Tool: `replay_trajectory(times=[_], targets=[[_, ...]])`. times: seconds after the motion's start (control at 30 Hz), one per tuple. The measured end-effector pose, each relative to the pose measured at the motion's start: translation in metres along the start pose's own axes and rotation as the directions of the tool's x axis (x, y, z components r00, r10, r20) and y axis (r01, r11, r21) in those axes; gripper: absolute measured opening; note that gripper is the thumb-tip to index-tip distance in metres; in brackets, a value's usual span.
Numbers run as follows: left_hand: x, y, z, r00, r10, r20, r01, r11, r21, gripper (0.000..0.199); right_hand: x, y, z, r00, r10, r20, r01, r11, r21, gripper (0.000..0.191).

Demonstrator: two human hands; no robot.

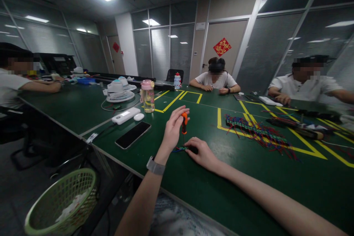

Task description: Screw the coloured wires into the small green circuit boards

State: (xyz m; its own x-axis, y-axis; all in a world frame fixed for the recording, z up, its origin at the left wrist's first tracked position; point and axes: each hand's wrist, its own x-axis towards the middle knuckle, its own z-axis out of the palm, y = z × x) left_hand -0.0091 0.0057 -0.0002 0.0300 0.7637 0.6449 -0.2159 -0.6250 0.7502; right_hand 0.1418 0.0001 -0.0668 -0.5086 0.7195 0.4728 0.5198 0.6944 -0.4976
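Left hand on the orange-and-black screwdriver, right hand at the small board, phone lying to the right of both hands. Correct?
Wrong side for the phone: the head view shows it to the left of both. The left hand is on the screwdriver, the right hand at the small board, as stated.

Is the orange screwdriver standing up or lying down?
Standing up: the left hand has the screwdriver upright, orange end on top, thin end pointing down.

On the counter (199, 188) before you, a circuit board (181, 149) lies beneath the screwdriver (184, 122) in your left hand (173, 129). Left of these lies a phone (133, 135), a bottle (148, 97) beyond it; to the right, wired boards (256, 131). A basket (85, 180) sits lower left, beside the counter.
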Motion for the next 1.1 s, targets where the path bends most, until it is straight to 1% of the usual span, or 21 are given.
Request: replay_trajectory(times=[0.03, 0.07, 0.13, 0.2, 0.27, 0.33, 0.4, 0.43, 0.5, 0.57, 0.6, 0.63, 0.7, 0.8, 0.87, 0.97, 1.03, 1.1], targets=[[0.0002, -0.0003, 0.0003, 1.0, -0.024, 0.007, 0.024, 0.999, -0.047, 0.028, 0.0, -0.0002, -0.0003, 1.0, 0.0, 0.002, 0.0, 1.0, 0.001, 0.017], [0.0002, -0.0005, 0.0002, 0.999, -0.04, -0.002, 0.04, 0.997, -0.059, 0.028, 0.0, -0.0006, -0.0007, 1.0, -0.001, 0.004, 0.001, 1.0, 0.002, 0.016], [-0.0002, -0.0003, -0.0008, 0.998, -0.026, -0.051, 0.028, 0.999, 0.028, 0.026, 0.0, -0.0014, -0.0015, 1.0, -0.001, 0.011, 0.001, 1.0, 0.004, 0.016], [-0.0008, 0.0005, -0.0023, 0.996, 0.03, -0.09, -0.015, 0.987, 0.159, 0.021, 0.0, -0.0021, -0.0022, 1.0, 0.004, 0.015, -0.004, 1.0, 0.003, 0.015], [-0.001, 0.001, -0.003, 0.995, 0.068, -0.078, -0.05, 0.977, 0.209, 0.021, 0.0001, -0.0025, -0.0025, 1.0, 0.01, 0.014, -0.01, 1.0, 0.0, 0.014], [-0.0008, 0.0007, -0.0023, 0.998, 0.047, -0.031, -0.042, 0.991, 0.126, 0.028, 0.0003, -0.0027, -0.0026, 1.0, 0.011, 0.01, -0.011, 1.0, -0.001, 0.014], [-0.0006, -0.0001, -0.0013, 1.0, -0.009, 0.019, 0.008, 1.0, 0.021, 0.032, 0.0004, -0.0027, -0.0025, 1.0, 0.009, 0.007, -0.009, 1.0, -0.001, 0.014], [-0.0006, -0.0003, -0.0011, 0.999, -0.029, 0.023, 0.029, 1.0, 0.007, 0.033, 0.0004, -0.0027, -0.0025, 1.0, 0.007, 0.005, -0.007, 1.0, -0.001, 0.014], [-0.0009, -0.0002, -0.0017, 1.0, -0.018, -0.018, 0.019, 0.997, 0.081, 0.032, 0.0001, -0.0026, -0.0025, 1.0, 0.006, 0.004, -0.006, 1.0, -0.003, 0.014], [-0.0012, 0.0002, -0.0032, 0.997, 0.04, -0.069, -0.026, 0.979, 0.202, 0.027, -0.0002, -0.0024, -0.0026, 1.0, 0.008, 0.007, -0.007, 1.0, -0.006, 0.015], [-0.0013, 0.0002, -0.0039, 0.995, 0.059, -0.075, -0.04, 0.971, 0.234, 0.025, -0.0003, -0.0024, -0.0027, 1.0, 0.008, 0.01, -0.008, 1.0, -0.007, 0.015], [-0.0012, -0.0002, -0.0042, 0.996, 0.063, -0.068, -0.046, 0.972, 0.231, 0.025, -0.0004, -0.0023, -0.0029, 1.0, 0.008, 0.013, -0.008, 1.0, -0.007, 0.015], [-0.0008, -0.002, -0.0038, 0.999, 0.035, -0.036, -0.03, 0.992, 0.127, 0.03, -0.0002, -0.0023, -0.003, 1.0, 0.007, 0.015, -0.007, 1.0, -0.006, 0.014], [0.0001, -0.0055, -0.0009, 0.999, -0.032, 0.015, 0.034, 0.996, -0.08, 0.036, 0.0005, -0.0023, -0.0031, 1.0, 0.006, 0.007, -0.006, 1.0, -0.003, 0.014], [0.0005, -0.0066, 0.0007, 0.998, -0.067, 0.019, 0.069, 0.99, -0.124, 0.037, 0.0006, -0.0022, -0.0029, 1.0, -0.001, 0.006, 0.001, 1.0, 0.0, 0.014], [0.0003, -0.0057, 0.0001, 0.997, -0.069, -0.041, 0.066, 0.995, -0.071, 0.038, 0.0003, -0.0021, -0.0028, 1.0, -0.006, 0.002, 0.006, 1.0, 0.003, 0.015], [-0.0001, -0.0041, -0.002, 0.995, -0.031, -0.094, 0.034, 0.999, 0.031, 0.037, -0.0001, -0.0022, -0.0027, 1.0, -0.006, 0.002, 0.006, 1.0, 0.0, 0.015], [-0.0004, -0.0024, -0.004, 0.992, 0.031, -0.125, -0.011, 0.987, 0.162, 0.032, -0.0002, -0.0023, -0.0026, 1.0, -0.003, 0.007, 0.004, 1.0, -0.005, 0.016]])
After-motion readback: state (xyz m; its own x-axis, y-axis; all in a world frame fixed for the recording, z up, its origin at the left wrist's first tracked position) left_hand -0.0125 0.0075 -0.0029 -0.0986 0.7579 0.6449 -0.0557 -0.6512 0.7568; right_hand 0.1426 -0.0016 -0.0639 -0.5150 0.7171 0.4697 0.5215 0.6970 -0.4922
